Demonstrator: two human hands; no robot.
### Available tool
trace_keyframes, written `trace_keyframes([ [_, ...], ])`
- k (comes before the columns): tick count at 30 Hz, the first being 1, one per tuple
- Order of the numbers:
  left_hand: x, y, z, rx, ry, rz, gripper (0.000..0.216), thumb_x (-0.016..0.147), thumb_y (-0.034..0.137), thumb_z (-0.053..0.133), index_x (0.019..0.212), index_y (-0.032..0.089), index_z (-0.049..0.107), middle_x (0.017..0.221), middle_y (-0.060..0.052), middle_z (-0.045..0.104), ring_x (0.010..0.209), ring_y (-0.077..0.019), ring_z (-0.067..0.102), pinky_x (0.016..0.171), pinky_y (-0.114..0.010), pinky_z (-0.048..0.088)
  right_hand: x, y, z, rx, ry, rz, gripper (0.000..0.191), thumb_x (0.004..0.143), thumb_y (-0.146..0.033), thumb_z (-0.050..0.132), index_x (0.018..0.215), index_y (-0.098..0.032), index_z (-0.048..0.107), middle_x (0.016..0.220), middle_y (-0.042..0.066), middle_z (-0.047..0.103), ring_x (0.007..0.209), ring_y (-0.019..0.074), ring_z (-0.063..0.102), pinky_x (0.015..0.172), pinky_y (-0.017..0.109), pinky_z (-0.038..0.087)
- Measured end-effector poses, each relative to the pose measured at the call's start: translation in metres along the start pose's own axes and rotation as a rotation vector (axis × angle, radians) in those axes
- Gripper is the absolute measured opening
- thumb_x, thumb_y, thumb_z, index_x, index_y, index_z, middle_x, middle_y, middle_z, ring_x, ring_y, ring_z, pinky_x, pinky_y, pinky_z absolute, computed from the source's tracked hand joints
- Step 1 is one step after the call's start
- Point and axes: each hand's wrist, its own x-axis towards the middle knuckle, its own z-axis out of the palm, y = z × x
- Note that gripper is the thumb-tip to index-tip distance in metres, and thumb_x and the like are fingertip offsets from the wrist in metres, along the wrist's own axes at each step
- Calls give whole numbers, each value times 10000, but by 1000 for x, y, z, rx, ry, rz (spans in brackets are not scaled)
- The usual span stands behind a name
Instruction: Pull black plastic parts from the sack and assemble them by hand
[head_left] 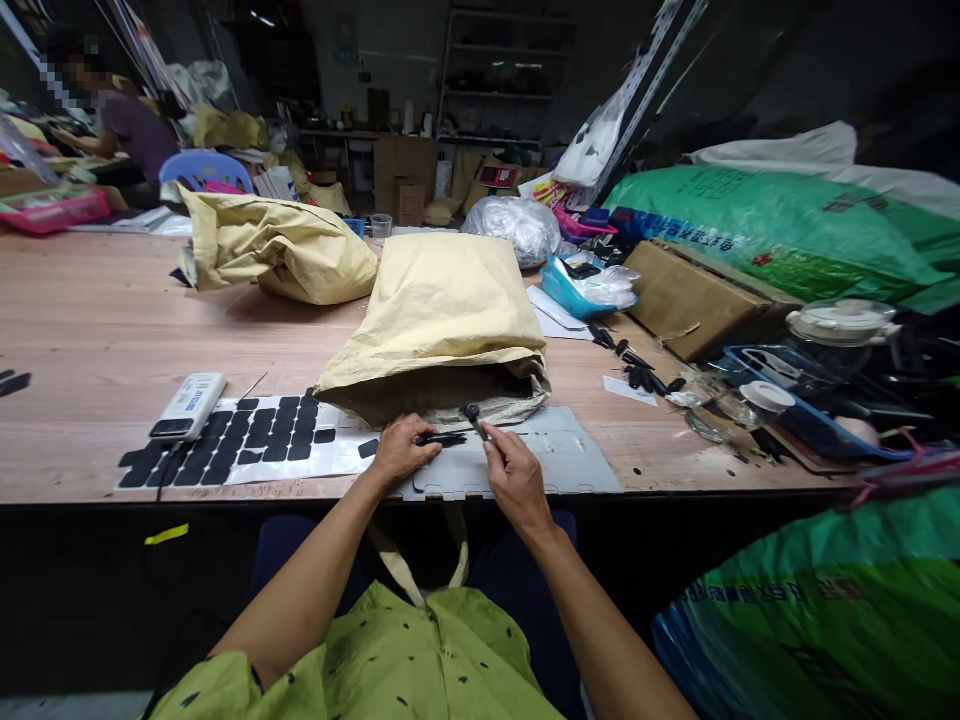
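Note:
My left hand (401, 447) is closed around a slim black strip-like part (444, 438) that lies on a grey plastic panel (570, 462) at the table's near edge. My right hand (508, 468) pinches a small tool with a dark round head (472, 412) just to the right of that part. Both hands sit directly in front of the open mouth of a tan paper sack (442, 320). To the left lies a white sheet covered with several black pads (247, 440).
A white remote-like device (187, 404) rests on the pad sheet. A second tan sack (274, 245) lies at the back left. Loose black parts (637, 370), a cardboard box (694, 300), trays and green sacks (772, 225) crowd the right. Another person (120, 125) sits far left.

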Motion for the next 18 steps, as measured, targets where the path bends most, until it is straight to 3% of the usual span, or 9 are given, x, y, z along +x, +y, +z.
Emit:
trace_keyframes([
  [5,0,-1,2,26,-3,1,236,777,258,740,1010,243,775,882,-15,670,866,-178,596,804,-281,443,-18,-17,7,12,-114,-9,371,948,-220,432,1255,-217,641,1033,67,676,961,174,634,882,303,504],
  [13,0,-3,-1,12,-46,8,207,819,263,714,1014,275,781,867,-7,653,858,-169,584,778,-269,427,-23,-23,11,-39,-92,-135,400,979,-206,392,1310,-233,615,884,50,619,848,154,600,819,271,496],
  [18,0,-4,1,2,-31,30,230,817,267,714,1039,270,776,861,-10,652,866,-172,583,787,-272,426,-21,-16,10,-36,-53,-104,383,968,-199,410,1278,-222,635,903,50,634,846,149,615,804,265,500],
])
